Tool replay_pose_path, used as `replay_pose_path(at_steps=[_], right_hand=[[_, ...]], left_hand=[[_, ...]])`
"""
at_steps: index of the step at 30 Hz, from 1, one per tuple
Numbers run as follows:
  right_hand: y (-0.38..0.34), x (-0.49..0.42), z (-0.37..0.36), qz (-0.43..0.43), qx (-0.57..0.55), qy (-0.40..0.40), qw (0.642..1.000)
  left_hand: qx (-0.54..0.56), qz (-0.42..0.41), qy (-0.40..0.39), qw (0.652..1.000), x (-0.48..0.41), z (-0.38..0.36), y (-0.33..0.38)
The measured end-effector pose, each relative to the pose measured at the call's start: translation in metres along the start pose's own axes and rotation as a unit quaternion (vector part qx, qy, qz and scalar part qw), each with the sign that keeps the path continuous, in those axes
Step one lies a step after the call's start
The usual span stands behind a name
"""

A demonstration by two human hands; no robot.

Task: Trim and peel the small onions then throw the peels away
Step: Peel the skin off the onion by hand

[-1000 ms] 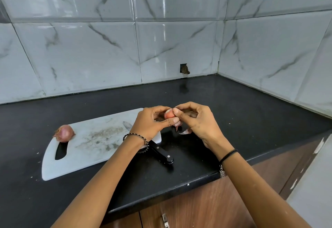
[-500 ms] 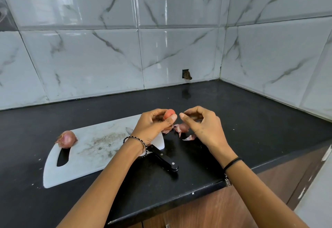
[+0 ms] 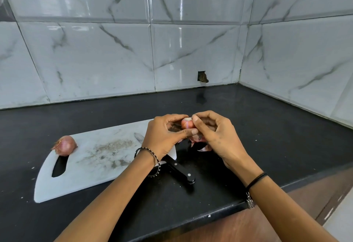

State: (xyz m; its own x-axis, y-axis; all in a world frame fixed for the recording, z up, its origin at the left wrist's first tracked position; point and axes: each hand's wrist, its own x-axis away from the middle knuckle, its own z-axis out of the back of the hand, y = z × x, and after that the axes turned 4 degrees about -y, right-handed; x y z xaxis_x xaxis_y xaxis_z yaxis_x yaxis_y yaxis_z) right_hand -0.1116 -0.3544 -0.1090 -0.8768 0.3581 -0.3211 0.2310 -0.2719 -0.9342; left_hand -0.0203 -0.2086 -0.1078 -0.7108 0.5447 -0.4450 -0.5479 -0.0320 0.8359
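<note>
so, the left hand (image 3: pixel 164 134) holds one small onion (image 3: pixel 187 123) above the bench (image 3: pixel 277 127) and the right hand (image 3: pixel 216 136) pinches its top. loose peels (image 3: pixel 198 140) lie below. the second onion (image 3: pixel 65 145) on the board (image 3: pixel 99 173) looks unpeeled.

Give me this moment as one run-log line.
step: peeling | left hand: holds small onion | right hand: pinches its top | peels: on countertop | unpeeled onion: on cutting board | knife: untouched

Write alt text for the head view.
The left hand holds a small onion over a black counter while the right hand pinches its top; peels lie beneath. An unpeeled onion sits on a white board at left, with a knife partly on it.
</note>
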Motion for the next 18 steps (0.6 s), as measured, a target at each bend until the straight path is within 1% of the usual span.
replay_pose_path(at_steps=[3, 6, 9, 13, 18], right_hand=[[0.0, -0.001, 0.0, -0.001, 0.004, -0.003, 1.0], [-0.001, 0.0, 0.0, 0.0, 0.003, 0.001, 1.0], [-0.003, 0.002, -0.001, -0.003, -0.004, 0.002, 1.0], [-0.008, 0.003, -0.003, -0.008, -0.013, -0.018, 1.0], [-0.01, 0.002, -0.003, -0.005, -0.026, -0.025, 0.999]], left_hand=[[0.011, 0.001, 0.006, 1.0, 0.0, 0.0, -0.003], [0.066, 0.028, 0.003, 0.997, 0.0, -0.003, -0.004], [0.091, 0.041, 0.002, 0.995, -0.001, -0.003, -0.006], [0.143, 0.057, 0.011, 0.988, -0.002, -0.001, -0.007], [0.166, 0.078, 0.021, 0.983, -0.003, -0.002, -0.002]])
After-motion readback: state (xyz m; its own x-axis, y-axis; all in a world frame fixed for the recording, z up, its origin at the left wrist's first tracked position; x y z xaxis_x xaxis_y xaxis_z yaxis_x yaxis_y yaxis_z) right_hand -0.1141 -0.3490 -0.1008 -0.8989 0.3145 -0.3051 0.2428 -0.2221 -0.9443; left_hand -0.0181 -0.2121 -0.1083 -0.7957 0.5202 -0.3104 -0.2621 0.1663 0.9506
